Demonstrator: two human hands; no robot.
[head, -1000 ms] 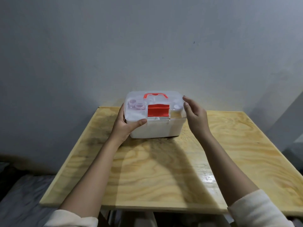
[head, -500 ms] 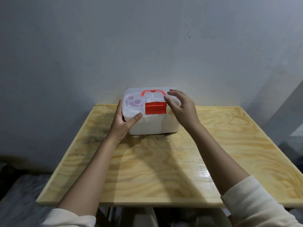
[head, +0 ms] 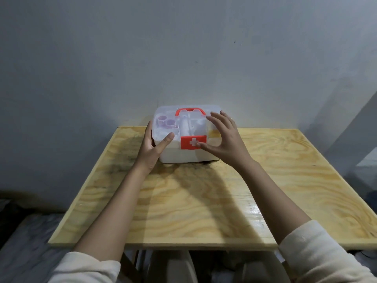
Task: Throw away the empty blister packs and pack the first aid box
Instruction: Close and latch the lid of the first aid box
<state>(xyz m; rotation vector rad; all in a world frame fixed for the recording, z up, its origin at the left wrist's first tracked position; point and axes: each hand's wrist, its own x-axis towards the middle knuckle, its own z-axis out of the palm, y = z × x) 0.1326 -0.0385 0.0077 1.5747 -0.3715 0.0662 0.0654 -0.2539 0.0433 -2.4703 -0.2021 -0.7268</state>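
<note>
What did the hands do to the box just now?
The right hand came from the box's right side across to its front; its thumb now presses the red latch, flipped down so the white cross shows. The left hand stayed gripping the first aid box; the lid stayed shut.

A white cross sign, partly hidden, stands on the red latch [head: 191,142]; seemingly no lettering.

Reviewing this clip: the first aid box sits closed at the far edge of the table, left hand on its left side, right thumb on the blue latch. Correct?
Not quite: the head view shows the latch is red with a white cross, not blue. The rest holds.
</note>
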